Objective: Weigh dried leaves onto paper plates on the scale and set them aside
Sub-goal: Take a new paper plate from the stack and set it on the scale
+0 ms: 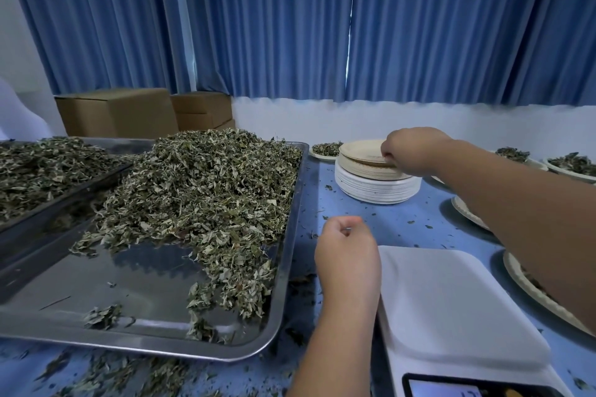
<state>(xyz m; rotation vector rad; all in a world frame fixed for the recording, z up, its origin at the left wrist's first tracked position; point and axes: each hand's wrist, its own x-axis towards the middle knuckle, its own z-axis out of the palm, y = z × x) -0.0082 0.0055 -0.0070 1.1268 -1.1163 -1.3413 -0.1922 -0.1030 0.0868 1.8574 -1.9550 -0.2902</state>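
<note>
A big heap of dried leaves [206, 200] lies on a steel tray [287, 267] at the left. A white scale [451, 306] stands at the lower right with a bare platform. Behind it is a stack of paper plates [374, 184], tan ones on top of white ones. My right hand [416, 151] reaches over the stack and pinches the edge of the top plate [361, 150]. My left hand [346, 255] hovers between the tray and the scale, fingers curled, nothing visible in it.
Filled plates of leaves [325, 150] sit at the back and along the right [571, 164], some under my right forearm. A second tray of leaves [42, 167] overlaps the first at left. Cardboard boxes [119, 113] stand behind. Leaf crumbs litter the blue table [387, 222].
</note>
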